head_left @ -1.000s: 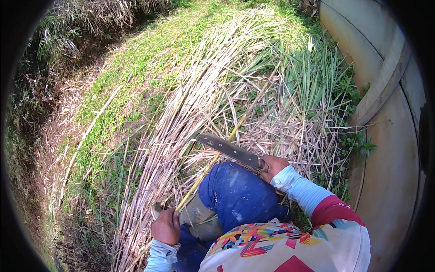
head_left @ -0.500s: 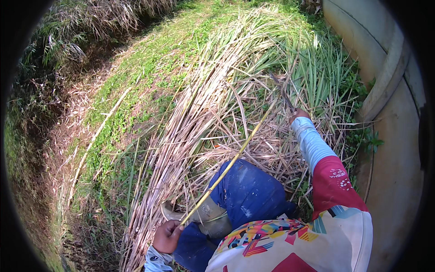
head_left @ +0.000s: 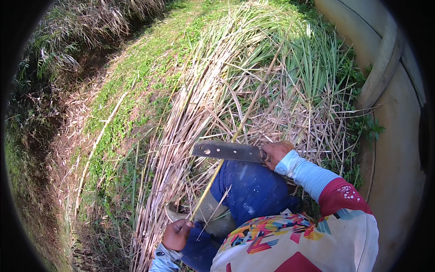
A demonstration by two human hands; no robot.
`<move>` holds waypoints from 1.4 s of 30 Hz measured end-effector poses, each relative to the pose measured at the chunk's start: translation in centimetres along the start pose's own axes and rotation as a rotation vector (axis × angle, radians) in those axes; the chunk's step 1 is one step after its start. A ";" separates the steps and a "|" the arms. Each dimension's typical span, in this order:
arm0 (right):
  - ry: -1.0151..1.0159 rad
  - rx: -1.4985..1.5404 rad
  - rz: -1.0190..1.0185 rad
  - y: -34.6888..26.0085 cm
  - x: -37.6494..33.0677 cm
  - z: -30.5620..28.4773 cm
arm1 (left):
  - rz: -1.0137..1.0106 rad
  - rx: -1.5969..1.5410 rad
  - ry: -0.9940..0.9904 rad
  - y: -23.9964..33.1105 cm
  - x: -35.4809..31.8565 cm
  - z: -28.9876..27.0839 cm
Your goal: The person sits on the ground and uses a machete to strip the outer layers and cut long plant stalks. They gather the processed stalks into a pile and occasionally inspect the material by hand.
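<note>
Low in the view, my left hand [head_left: 177,234] pinches the near end of a long, thin yellow cane stalk [head_left: 206,189], which slants up and away to the right. My right hand [head_left: 276,153] is wrapped round the handle of a machete. The dark, broad machete blade [head_left: 226,150], pierced by a few holes, points left and lies across the stalk above my knee. Whether its edge touches the stalk I cannot tell. A thin dry strip [head_left: 216,208] hangs beside the stalk, over my boot.
A long heap of cut cane stalks [head_left: 165,158] runs along my left side, its green leafy tops [head_left: 312,63] at the far end. Dry leaf litter [head_left: 290,122] covers the ground before me. A curved, pale wall-like surface [head_left: 394,131] rises on the right. One loose stalk [head_left: 102,136] lies farther left.
My right hand has come back toward me, bringing the machete from far along the stalk to across it near my knee. My left hand has shifted slightly right; the stalk now stands steeper in view.
</note>
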State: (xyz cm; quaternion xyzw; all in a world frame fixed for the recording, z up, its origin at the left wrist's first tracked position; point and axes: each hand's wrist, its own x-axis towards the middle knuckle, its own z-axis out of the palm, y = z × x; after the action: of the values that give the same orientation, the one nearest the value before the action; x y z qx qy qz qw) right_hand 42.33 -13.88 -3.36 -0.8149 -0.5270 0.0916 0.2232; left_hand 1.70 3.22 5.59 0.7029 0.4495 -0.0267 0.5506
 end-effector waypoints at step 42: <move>-0.075 -0.033 0.108 -0.4 -0.6 -3.5 | 0.337 0.368 0.152 -4.2 -4.5 1.5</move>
State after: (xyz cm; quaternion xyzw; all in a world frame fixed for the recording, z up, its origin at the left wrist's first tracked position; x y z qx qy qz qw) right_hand 43.10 -15.26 -0.15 -0.8417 -0.4916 0.1255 0.1847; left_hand -3.08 -0.69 4.24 0.8562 0.3536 0.0371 0.3749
